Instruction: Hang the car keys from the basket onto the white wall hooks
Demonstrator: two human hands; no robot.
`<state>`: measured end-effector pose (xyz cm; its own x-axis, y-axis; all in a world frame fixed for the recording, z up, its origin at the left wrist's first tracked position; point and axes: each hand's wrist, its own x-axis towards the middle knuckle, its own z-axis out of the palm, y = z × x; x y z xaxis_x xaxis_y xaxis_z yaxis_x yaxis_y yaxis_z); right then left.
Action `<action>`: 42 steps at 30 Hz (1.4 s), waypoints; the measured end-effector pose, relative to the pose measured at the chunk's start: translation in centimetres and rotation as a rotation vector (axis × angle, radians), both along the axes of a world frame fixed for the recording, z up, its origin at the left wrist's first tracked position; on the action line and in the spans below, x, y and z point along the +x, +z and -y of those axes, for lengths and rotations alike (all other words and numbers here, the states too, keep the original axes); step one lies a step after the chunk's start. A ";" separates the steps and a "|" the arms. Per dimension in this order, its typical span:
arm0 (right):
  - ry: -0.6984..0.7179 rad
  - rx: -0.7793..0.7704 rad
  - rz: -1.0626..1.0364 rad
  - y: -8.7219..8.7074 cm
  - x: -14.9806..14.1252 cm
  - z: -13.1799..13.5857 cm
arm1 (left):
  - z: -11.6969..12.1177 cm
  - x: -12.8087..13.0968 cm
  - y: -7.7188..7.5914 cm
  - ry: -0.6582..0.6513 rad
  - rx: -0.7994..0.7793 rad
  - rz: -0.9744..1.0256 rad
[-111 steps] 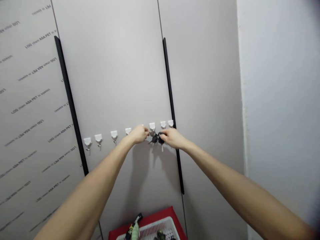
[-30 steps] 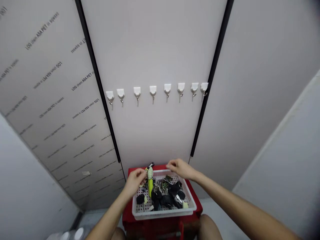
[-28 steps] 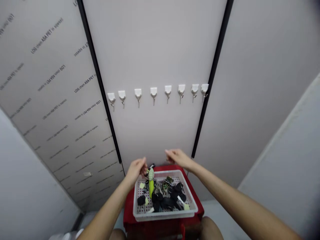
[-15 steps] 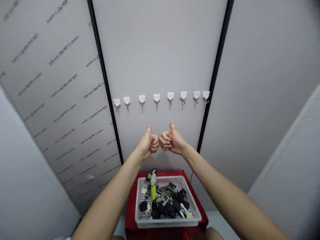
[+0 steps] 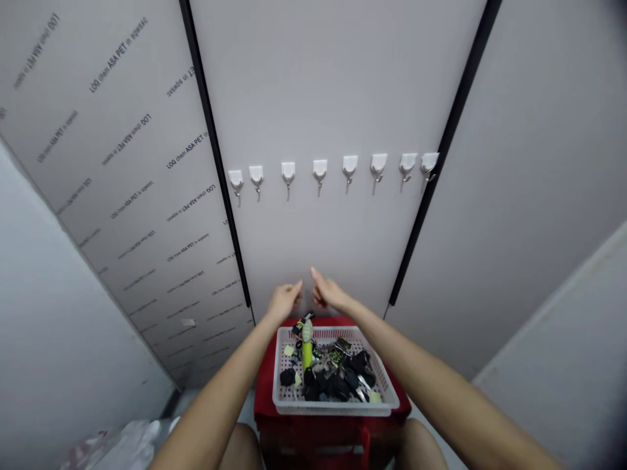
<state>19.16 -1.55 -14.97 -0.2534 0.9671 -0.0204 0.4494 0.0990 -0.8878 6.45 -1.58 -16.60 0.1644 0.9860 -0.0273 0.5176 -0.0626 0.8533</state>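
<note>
My left hand (image 5: 284, 302) is closed in a loose fist, thumb pointing up and inward, and nothing shows in it. Close beside it, my right hand (image 5: 330, 293) is also a fist with the thumb raised, likewise without anything in it. Both are in the air above the far rim of a white plastic basket (image 5: 337, 410), apart from each other. Inside lie bunches of keys (image 5: 337, 352) with black key fobs, and a yellow-green strap (image 5: 307, 356) with a pale green end piece. A black lanyard (image 5: 300, 324) lies over the far left corner.
The basket stands on a red-covered stand (image 5: 267, 391). Several white hooks (image 5: 320, 170) run in a row across the pale cabinet door, between black handles (image 5: 215, 143). White plastic bags (image 5: 127, 444) lie at lower left; my knees flank the stand.
Earlier my hands held keys at a hook; the hooks now hang bare. My hands came down over the basket, rose into two thumbs-up fists, and have since lowered slightly.
</note>
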 end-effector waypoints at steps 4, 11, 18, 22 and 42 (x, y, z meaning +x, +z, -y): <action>-0.128 0.084 0.470 -4.8 0.3 -0.7 | 0.7 -0.3 -4.8 0.000 0.097 -0.414; 0.060 0.047 0.371 -7.1 -1.3 -0.9 | 1.0 0.5 -6.5 0.004 0.104 -0.358; 0.025 -0.054 -0.296 -4.3 -2.3 -0.4 | 1.6 0.1 -5.0 -0.002 0.010 0.570; -0.018 -0.022 -0.434 -1.6 -2.4 0.7 | 2.8 -0.1 -2.8 -0.031 -0.057 0.713; 0.046 0.265 -0.554 7.8 -5.7 2.3 | 3.5 -3.2 4.5 -0.252 -0.077 0.847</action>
